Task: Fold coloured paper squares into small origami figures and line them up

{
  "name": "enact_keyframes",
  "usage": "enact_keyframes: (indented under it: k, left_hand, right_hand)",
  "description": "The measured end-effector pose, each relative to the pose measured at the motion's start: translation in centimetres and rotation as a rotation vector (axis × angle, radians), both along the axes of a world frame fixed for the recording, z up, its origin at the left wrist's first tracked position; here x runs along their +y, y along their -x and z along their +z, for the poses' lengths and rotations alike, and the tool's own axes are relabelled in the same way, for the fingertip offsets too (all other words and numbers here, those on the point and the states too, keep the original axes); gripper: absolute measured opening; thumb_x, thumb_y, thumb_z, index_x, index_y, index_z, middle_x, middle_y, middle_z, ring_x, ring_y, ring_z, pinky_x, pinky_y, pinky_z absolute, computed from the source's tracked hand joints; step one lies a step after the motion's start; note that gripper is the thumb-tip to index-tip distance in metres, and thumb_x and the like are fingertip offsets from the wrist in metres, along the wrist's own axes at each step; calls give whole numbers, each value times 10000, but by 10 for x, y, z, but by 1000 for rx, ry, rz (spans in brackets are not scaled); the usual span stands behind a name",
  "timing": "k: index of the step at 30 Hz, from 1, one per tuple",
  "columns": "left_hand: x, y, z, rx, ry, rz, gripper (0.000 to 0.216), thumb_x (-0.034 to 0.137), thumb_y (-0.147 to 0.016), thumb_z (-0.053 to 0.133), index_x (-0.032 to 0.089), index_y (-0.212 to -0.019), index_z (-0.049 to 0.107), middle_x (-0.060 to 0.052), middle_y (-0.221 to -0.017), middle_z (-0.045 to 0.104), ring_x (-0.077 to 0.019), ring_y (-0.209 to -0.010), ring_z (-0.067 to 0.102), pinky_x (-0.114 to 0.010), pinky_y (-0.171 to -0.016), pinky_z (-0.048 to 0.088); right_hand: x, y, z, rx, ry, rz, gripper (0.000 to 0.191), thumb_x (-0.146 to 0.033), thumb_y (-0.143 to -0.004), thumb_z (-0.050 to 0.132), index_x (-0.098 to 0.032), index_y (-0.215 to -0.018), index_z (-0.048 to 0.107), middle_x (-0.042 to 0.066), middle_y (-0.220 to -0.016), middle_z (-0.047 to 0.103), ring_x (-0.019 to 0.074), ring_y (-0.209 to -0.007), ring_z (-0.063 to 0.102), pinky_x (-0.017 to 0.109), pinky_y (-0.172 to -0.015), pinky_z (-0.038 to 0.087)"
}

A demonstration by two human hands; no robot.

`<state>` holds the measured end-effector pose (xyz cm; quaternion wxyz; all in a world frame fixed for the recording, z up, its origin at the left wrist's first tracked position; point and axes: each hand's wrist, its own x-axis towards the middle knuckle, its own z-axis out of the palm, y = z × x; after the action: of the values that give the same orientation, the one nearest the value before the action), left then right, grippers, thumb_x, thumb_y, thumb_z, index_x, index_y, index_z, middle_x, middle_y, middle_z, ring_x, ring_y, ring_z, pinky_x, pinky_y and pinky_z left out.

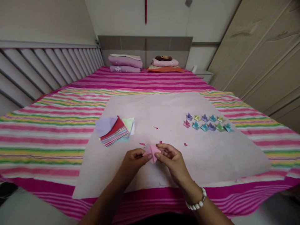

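Observation:
A folded piece of pink origami paper point(152, 151) is held above the white sheet, near its front edge. My left hand point(134, 161) pinches its left corner between thumb and fingers. On the opposite corner, my right hand point(172, 159) grips with the thumb in front and the fingers behind. The paper has a diamond shape with a crease or slit down the middle. Small red scraps point(142, 144) lie just beyond the hands, with another red scrap point(185, 144) to the right.
A large white sheet point(161, 109) covers part of the striped bedspread point(47, 134). Stacked coloured paper point(116, 132) lies at left. Several small folded paper pieces point(204, 126) stand in two rows at right. Folded bedding point(125, 64) sits by the headboard point(168, 45).

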<state>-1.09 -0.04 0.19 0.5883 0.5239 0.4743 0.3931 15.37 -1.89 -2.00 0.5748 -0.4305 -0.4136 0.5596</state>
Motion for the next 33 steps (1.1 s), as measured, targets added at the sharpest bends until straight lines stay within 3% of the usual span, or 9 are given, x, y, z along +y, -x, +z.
enact_keyframes:
  k: [4, 8, 15, 20, 27, 33]
  left_hand:
    - [-1, -2, 1, 11, 42, -71, 328, 433, -658, 753, 149, -589, 605, 46, -543, 469, -100, -545, 407, -234, -537, 310]
    - [-1, -4, 2, -76, 16, -70, 275, 387, -671, 750, 156, -748, 622, 5, -691, 621, -145, -682, 566, -260, -657, 422]
    - [-6, -4, -1, -28, -140, 110, 338, 290, -689, 738, 218, -784, 422, 66, -673, 541, -101, -584, 528, -222, -573, 410]
    - [-10, -1, -4, 99, -322, 60, 220, 252, -782, 666, 214, -831, 455, 50, -743, 534, -103, -644, 552, -233, -615, 437]
    - [-8, 1, -3, -17, -217, -29, 207, 256, -784, 658, 209, -814, 459, 42, -765, 573, -124, -656, 635, -254, -624, 476]
    - [-8, 2, 1, 26, -183, -53, 160, 253, -808, 633, 208, -823, 481, 34, -708, 612, -140, -680, 652, -264, -652, 473]
  right_hand:
    - [0, -2, 4, -3, -27, -31, 402, -301, -655, 822, -214, -1018, 672, -19, -718, 633, 102, -545, 534, 238, -515, 462]
    - [-1, 1, 6, 13, -58, -39, 458, -284, -667, 816, -231, -1085, 636, -23, -726, 646, 106, -545, 564, 233, -497, 462]
    - [-5, -2, 8, -90, -91, -27, 253, -311, -684, 811, -210, -887, 699, -26, -566, 616, 131, -525, 582, 260, -509, 481]
    - [-6, -4, 9, -74, -73, -19, 239, -299, -677, 815, -214, -867, 699, -31, -559, 621, 131, -510, 588, 260, -495, 482]
    - [-4, -5, 7, -48, -60, 18, 243, -281, -683, 807, -209, -878, 679, -35, -550, 631, 120, -504, 605, 235, -487, 478]
    - [-3, -5, 9, -40, -33, 27, 251, -312, -676, 813, -197, -818, 640, -25, -546, 642, 129, -514, 625, 232, -486, 482]
